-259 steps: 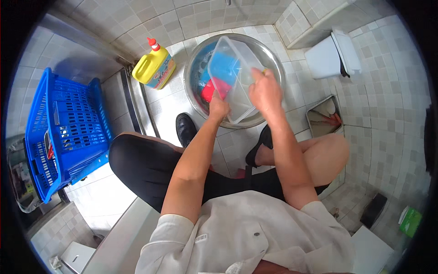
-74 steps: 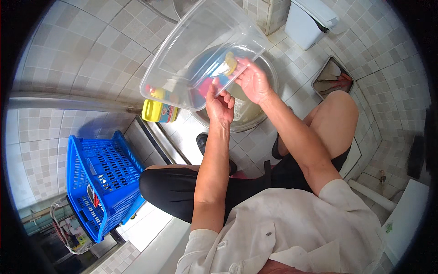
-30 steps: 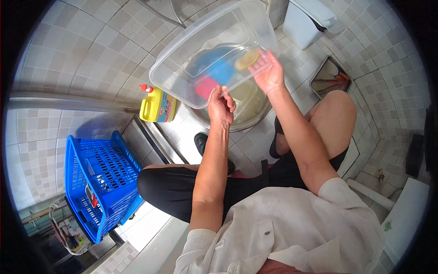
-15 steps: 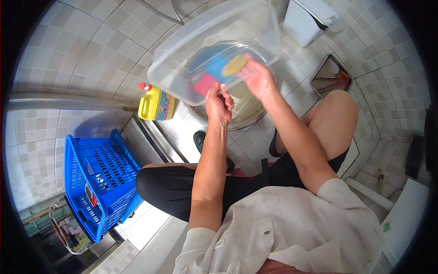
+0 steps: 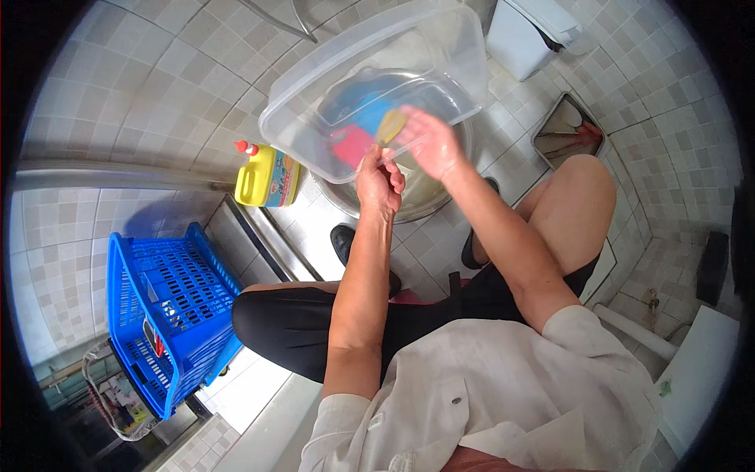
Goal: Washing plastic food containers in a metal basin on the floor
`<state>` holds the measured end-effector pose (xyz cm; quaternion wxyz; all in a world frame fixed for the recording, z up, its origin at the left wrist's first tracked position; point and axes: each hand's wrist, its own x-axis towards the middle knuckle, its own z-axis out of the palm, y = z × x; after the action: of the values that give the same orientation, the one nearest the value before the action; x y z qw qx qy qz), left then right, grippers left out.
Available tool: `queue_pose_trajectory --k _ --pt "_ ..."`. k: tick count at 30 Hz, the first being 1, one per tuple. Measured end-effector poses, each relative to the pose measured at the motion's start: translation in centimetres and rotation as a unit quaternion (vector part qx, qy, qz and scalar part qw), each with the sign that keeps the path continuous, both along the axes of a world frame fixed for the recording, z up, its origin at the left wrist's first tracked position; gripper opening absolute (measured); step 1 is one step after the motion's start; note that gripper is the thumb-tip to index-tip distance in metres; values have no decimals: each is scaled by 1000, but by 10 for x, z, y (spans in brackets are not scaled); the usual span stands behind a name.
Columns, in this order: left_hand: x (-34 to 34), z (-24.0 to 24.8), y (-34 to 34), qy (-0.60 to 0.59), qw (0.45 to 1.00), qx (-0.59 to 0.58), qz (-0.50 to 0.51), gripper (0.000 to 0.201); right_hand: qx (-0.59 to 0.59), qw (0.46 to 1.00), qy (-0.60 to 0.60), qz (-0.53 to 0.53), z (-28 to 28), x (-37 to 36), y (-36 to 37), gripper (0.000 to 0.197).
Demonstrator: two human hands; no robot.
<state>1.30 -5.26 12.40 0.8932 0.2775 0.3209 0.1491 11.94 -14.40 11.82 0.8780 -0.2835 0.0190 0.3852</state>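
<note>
A clear plastic box (image 5: 307, 98) is tilted over a round metal basin (image 5: 435, 203) on the floor. My left hand (image 5: 379, 185) is closed on the box's near rim. Inside the box, my right hand (image 5: 429, 141) presses a small yellow sponge-like pad (image 5: 391, 126) against the plastic; motion smears its fingers. A pink thing (image 5: 351, 146) and a blue thing (image 5: 370, 112) show beside the pad, perhaps through the clear wall, and their kind cannot be made out.
Left of the basin stands a yellow jug (image 5: 255, 179) with a red cap. A blue plastic basket (image 5: 177, 291) is at my left knee. A white lidded bin (image 5: 523, 39) stands at the far right, near a square floor recess (image 5: 568, 132). Tiled walls surround me.
My right hand and the yellow pad have moved slightly left and nearer to me inside the box. The left hand keeps its hold on the rim, and the box has barely shifted.
</note>
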Motion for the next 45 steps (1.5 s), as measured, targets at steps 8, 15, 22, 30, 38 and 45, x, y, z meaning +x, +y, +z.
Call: queue_pose_trajectory --k 8,15,22,30,38,45 --pt "-9 -1 7 -4 1000 -24 1 20 30 999 -11 6 19 4 -8 54" --pt "-7 7 0 9 1000 -12 -4 20 47 996 -37 -68 9 18 -13 58" --pt "-9 6 6 -22 999 -33 5 21 38 997 -45 41 10 -4 -5 61" --pt "-11 7 4 41 999 2 2 22 55 997 -2 -61 9 24 -16 56" --pt "-5 3 1 39 997 -60 9 20 26 998 -28 41 -3 -17 1 57" --pt "-18 -20 39 63 998 -7 32 20 -76 983 -65 157 -16 -30 5 47"
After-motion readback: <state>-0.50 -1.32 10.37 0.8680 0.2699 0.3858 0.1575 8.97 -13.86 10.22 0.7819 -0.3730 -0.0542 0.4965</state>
